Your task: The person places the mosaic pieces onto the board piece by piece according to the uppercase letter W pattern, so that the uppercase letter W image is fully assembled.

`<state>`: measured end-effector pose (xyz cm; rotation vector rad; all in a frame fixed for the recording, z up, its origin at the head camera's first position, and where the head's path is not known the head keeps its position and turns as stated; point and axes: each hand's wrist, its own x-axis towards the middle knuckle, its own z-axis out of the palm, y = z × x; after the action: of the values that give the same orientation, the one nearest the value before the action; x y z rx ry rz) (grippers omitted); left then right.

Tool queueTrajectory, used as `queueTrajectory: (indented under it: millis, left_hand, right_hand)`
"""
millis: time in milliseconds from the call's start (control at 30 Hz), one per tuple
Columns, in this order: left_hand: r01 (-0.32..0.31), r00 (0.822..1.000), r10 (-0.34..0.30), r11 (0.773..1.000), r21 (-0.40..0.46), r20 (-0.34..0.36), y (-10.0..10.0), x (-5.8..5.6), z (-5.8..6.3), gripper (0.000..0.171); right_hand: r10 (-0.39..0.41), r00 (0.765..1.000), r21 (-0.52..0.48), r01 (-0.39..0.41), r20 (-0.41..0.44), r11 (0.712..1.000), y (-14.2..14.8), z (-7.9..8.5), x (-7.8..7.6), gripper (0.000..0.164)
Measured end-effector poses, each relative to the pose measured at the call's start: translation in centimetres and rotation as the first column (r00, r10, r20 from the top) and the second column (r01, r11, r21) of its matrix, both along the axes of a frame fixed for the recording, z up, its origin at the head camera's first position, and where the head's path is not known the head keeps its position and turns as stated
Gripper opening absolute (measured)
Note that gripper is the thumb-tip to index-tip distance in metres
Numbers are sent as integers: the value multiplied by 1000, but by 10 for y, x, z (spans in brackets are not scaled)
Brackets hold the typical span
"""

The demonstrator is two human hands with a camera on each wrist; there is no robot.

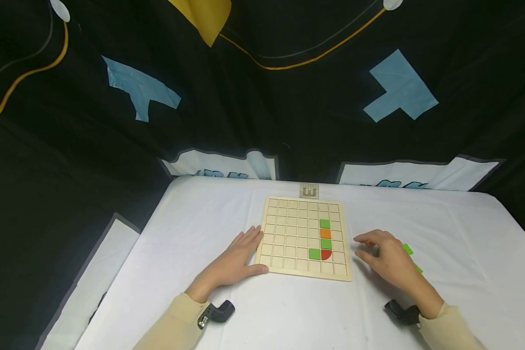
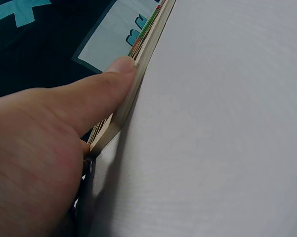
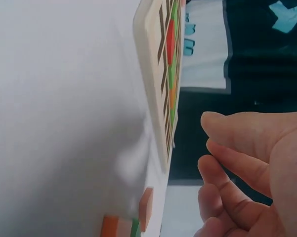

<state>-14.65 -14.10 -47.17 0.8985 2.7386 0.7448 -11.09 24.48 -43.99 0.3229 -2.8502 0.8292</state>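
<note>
Five tiles (image 1: 325, 233) sit in the mostly bare grid board (image 1: 286, 241) on the white table (image 1: 297, 313). Your left hand (image 1: 234, 260), unclenched, touches the board; your right hand (image 1: 391, 257), grasping nothing, hovers near unplaced pieces (image 1: 408, 249)

One board (image 1: 286, 240), seemingly seven or more pieces (image 1: 325, 243)

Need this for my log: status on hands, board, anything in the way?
Left hand touches left side of board. Right hand empty, off its right edge. Five coloured pieces on board. No obstruction seen between.
</note>
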Motion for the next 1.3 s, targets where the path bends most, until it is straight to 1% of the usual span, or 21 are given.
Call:
queueTrajectory:
  millis: [267,433,533,667,833,933,1133,1300]
  left_hand:
    - [-5,1000,5,1000,-6,1,0,-1,-1,95]
    - [-13,1000,13,1000,-20,4,1,-1,0,95]
    - [-11,1000,11,1000,-24,-1,0,0,0,95]
    - [-12,1000,12,1000,-8,-1,0,1,2,94]
    - [-13,1000,13,1000,-21,8,0,1,2,96]
    - [-18,1000,18,1000,-17,8,0,0,2,96]
    - [-21,1000,21,1000,-6,10,1,2,-1,96]
    - [-28,1000,28,1000,-1,8,0,3,0,96]
  right_hand:
    - [-56,997,5,56,58,998,13,-1,-5,31]
    - [-89,992,29,87,85,996,20,-3,-9,33]
    - [-90,993,44,87,80,995,24,-5,-12,35]
    - [-81,994,61,77,70,995,27,-7,-15,37]
    - [-80,994,70,75,74,995,30,-7,-17,39]
    - [-76,994,64,71,81,995,32,-7,-18,39]
    - [-97,989,83,88,116,993,34,-9,-19,38]
    - [-112,986,87,102,125,991,34,-10,-20,38]
